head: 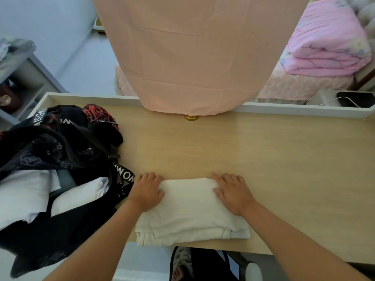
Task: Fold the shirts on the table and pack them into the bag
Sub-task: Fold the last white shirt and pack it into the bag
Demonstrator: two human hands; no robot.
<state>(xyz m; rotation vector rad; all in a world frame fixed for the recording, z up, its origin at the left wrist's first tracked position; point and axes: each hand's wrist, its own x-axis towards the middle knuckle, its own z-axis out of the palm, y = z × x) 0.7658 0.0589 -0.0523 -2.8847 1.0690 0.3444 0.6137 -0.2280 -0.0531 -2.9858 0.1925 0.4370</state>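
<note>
—Marking the folded white shirt (190,211) first. Where is it?
—Near edge of the counter (263,159), centre, front fold right at the lip. Both grips sit on its far corners.
—Grip state?
—The right grip (231,192) has fingers straight and apart, palm flat, pressing the far right corner. The left grip (147,191) has its thumb on top of the far left corner, fingers bent over the edge, tips hidden. Cannot tell if it pinches cloth or just presses.
—Bag?
—The black bag (60,159) is at the left end of the counter, mouth gaping, part of it hanging off the near edge. Inside it, white folded shirts (24,195).
—Anything in the way?
—A lettered strap (125,177) droops out of the bag just beside the left grip, between shirt and bag mouth. More black straps (77,147) cross the opening. A red-and-black garment (99,113) is bunched at the bag's far side.
—Rest?
—A peach cloth (190,57) hangs over the counter's far rim, middle, blocking the view behind. A gold round thing (191,117) pokes out under its hem. A pink quilt (328,43) is folded on the bed (304,86), far right. A dark device (357,99) with a white cable lies beyond the rim, right. A grey shelf unit (30,78) stands far left.
</note>
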